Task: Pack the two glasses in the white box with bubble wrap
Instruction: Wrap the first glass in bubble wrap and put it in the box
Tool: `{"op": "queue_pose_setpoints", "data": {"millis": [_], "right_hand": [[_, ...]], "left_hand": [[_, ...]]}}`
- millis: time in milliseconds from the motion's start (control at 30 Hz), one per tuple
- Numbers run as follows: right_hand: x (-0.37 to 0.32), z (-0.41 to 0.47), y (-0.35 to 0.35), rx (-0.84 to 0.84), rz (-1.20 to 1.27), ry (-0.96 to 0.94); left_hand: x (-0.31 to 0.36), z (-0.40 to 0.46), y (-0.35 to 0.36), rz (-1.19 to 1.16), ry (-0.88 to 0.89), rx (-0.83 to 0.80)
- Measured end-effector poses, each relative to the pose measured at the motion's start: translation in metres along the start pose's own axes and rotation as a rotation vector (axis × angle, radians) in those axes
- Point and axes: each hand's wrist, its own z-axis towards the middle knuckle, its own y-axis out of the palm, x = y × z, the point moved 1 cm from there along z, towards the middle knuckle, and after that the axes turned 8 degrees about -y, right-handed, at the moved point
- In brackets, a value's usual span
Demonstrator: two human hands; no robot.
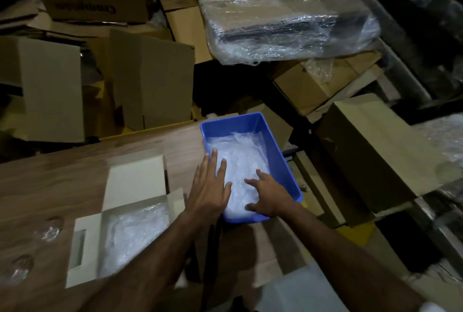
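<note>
Hands in blue tub (280, 146) at tabletop (62, 171) right edge, likely to fetch wrap. Left hand (210, 186) flat, fingers straight, pressing bubble wrap (240, 161). Right hand (269, 195) spread, fingers bent onto wrap; real grip unclear. White box (87, 249) open near left, already padded. Two glasses (50, 229) wait left of box, second (21, 267) nearer.
</note>
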Motion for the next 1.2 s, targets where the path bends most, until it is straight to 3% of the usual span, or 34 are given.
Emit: {"op": "queue_pose_setpoints", "data": {"millis": [133, 433, 533, 667, 933, 1200], "right_hand": [[0.006, 0.021, 0.001, -0.225, -0.106, 0.004], [0.004, 0.04, 0.015, -0.233, -0.421, -0.261], [0.012, 0.042, 0.011, -0.079, -0.289, -0.2], [0.018, 0.039, 0.009, -0.002, -0.41, -0.348], [0.034, 0.009, -0.006, 0.476, -0.026, -0.352], [0.03, -0.016, -0.022, 0.571, 0.24, -0.309]], "left_hand": [[-0.001, 0.013, 0.015, 0.227, -0.111, -0.175], [-0.006, 0.011, 0.028, 0.15, -0.129, -0.164], [-0.007, 0.009, 0.027, 0.16, -0.118, -0.17], [-0.004, 0.009, 0.024, 0.159, -0.124, -0.172], [-0.005, 0.01, 0.022, 0.146, -0.087, -0.169], [0.004, 0.018, 0.016, 0.03, -0.038, -0.182]]}}
